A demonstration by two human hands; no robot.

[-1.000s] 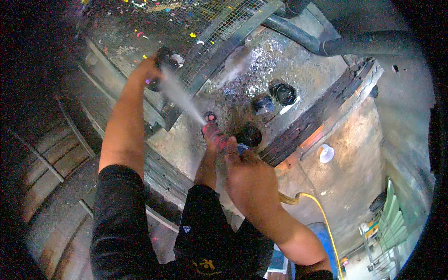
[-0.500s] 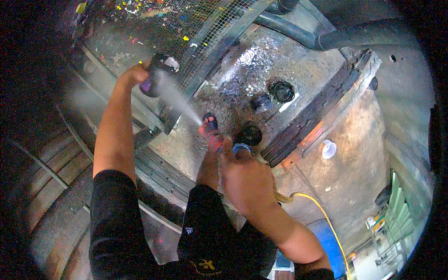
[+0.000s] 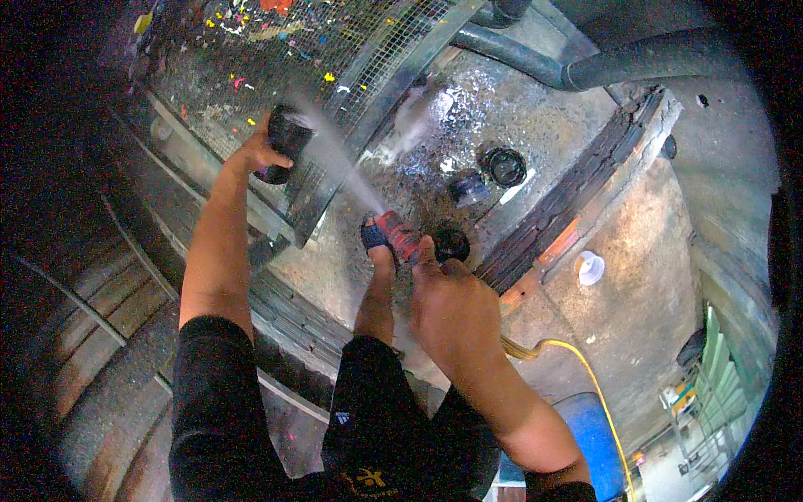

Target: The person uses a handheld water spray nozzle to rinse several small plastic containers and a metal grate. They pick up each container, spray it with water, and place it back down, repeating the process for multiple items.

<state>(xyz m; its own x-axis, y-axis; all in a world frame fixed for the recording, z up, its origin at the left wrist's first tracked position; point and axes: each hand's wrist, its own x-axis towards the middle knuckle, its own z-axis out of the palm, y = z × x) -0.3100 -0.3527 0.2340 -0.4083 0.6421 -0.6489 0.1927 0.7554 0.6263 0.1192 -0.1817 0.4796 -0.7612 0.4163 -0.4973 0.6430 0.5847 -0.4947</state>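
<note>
My left hand (image 3: 258, 153) is closed round a black cylindrical container (image 3: 290, 128), held over the edge of a wire mesh rack. A red spray nozzle (image 3: 397, 237) sits in my right hand (image 3: 456, 305), whose fingers wrap round its rear end. From its tip a white jet of water (image 3: 347, 171) shoots up and left and hits the container near its upper end. A yellow hose (image 3: 577, 360) trails behind my right forearm. The inside of the container cannot be made out clearly.
The mesh rack (image 3: 418, 25) carries several bright scraps. On the wet floor lie black round containers (image 3: 504, 167) (image 3: 452, 243) and a clear one (image 3: 468, 189). Beyond a low brick ledge (image 3: 569, 201) stands a white tub (image 3: 590, 268). A blue drum (image 3: 590, 431) is at lower right; my sandalled foot (image 3: 376, 237) is below.
My left hand has turned the container, so its pale opening no longer shows. My right hand and the nozzle have shifted slightly right, and the jet now strikes higher on the container.
</note>
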